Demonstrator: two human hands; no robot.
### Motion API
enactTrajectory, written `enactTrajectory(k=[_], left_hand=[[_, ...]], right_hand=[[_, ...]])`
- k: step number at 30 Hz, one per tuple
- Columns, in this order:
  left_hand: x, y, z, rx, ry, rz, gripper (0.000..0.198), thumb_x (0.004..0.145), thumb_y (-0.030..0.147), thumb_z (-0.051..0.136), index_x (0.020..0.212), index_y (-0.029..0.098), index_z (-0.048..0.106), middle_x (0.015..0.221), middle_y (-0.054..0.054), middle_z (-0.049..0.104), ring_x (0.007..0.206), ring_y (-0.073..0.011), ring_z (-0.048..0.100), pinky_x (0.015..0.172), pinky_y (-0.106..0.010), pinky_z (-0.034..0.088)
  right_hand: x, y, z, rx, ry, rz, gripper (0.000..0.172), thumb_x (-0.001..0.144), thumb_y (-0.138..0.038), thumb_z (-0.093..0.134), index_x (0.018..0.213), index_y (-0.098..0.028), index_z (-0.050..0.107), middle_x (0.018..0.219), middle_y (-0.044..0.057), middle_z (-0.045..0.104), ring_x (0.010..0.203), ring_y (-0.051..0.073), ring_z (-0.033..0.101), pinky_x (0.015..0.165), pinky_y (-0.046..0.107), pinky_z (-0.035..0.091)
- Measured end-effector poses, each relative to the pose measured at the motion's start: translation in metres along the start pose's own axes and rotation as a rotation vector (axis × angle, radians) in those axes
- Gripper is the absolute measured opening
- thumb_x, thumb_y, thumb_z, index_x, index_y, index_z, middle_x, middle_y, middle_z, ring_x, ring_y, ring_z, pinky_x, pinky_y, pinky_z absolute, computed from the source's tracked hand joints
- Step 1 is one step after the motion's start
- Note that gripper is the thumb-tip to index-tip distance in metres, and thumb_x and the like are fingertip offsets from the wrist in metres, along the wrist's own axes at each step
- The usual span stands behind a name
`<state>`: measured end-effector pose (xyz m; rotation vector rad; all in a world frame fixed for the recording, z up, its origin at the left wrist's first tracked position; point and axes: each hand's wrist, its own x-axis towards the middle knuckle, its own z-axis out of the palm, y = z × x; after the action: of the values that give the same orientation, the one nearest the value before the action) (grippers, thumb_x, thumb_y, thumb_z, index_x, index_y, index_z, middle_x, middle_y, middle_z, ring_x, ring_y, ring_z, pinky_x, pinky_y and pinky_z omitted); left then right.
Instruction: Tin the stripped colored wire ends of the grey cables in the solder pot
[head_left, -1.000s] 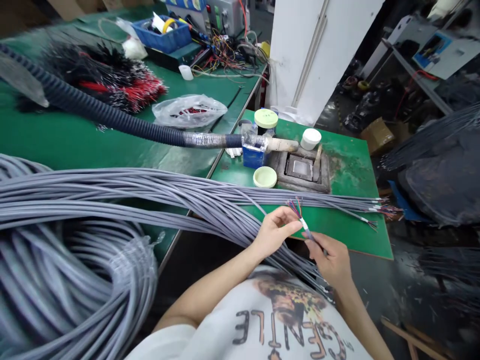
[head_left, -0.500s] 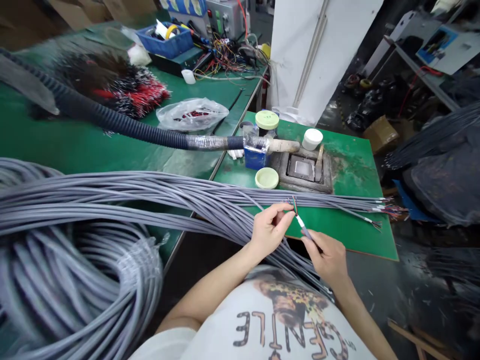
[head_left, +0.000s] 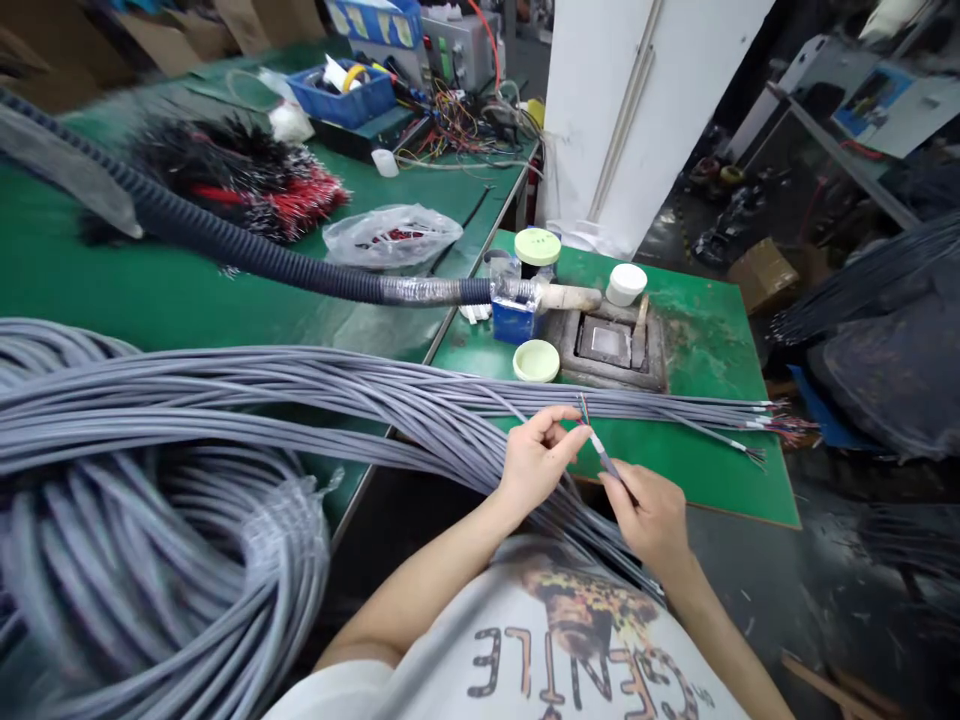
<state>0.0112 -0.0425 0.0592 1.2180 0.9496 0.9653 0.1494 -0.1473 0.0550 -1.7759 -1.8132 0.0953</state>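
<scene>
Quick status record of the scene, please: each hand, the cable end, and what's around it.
left hand: pinching grey cable at its white sleeve
right hand: gripping the same cable just below the sleeve
cable end: coloured wires poking out
nearby: grey cable bundle lying across green board
beyond: corrugated hose

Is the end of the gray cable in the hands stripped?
Stripped: thin colored wires stick out past a white band on the gray cable, held by the left hand and right hand.
</scene>
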Motion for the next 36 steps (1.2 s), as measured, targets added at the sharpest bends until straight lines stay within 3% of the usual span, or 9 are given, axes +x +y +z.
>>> enactTrajectory(k=[12, 20, 28, 36], left_hand=[[0.008, -0.001, 0.001, -0.229, -0.084, -0.212, 0.031, 0.071, 0.04, 0.073, 0.084, 0.014, 0.067, 0.038, 0.007, 0.051, 0.03, -0.003, 0.033, 0.036, -0.015, 0.024], [0.01, -0.004, 0.002, -0.289, -0.096, -0.251, 0.03, 0.069, 0.04, 0.074, 0.078, 0.014, 0.063, 0.036, 0.008, 0.048, 0.028, -0.0024, 0.029, 0.033, -0.015, 0.018], [0.004, -0.005, 0.006, -0.138, 0.039, -0.037, 0.022, 0.073, 0.034, 0.071, 0.078, 0.014, 0.064, 0.04, 0.007, 0.051, 0.036, -0.0048, 0.044, 0.043, -0.016, 0.035], [0.012, -0.003, -0.002, -0.021, -0.052, -0.054, 0.023, 0.074, 0.033, 0.071, 0.085, 0.014, 0.067, 0.041, 0.007, 0.051, 0.036, -0.005, 0.042, 0.043, -0.017, 0.035]], right_hand=[[0.0, -0.001, 0.002, 0.006, -0.007, -0.001, 0.019, 0.093, -0.023, 0.051, 0.094, -0.016, 0.068, 0.067, 0.004, 0.067, 0.059, 0.013, 0.059, 0.061, 0.025, 0.04], [0.0, 0.0, 0.004, 0.003, 0.016, -0.009, 0.02, 0.093, -0.023, 0.05, 0.095, -0.016, 0.068, 0.068, 0.004, 0.068, 0.059, 0.013, 0.059, 0.06, 0.025, 0.041], [0.002, -0.002, 0.006, 0.004, 0.024, -0.002, 0.019, 0.093, -0.024, 0.051, 0.092, -0.016, 0.068, 0.065, 0.003, 0.066, 0.058, 0.013, 0.058, 0.06, 0.025, 0.039], [0.0, 0.0, 0.009, -0.014, -0.009, 0.026, 0.022, 0.093, -0.026, 0.05, 0.091, -0.015, 0.069, 0.06, 0.002, 0.062, 0.055, 0.012, 0.055, 0.058, 0.026, 0.036]])
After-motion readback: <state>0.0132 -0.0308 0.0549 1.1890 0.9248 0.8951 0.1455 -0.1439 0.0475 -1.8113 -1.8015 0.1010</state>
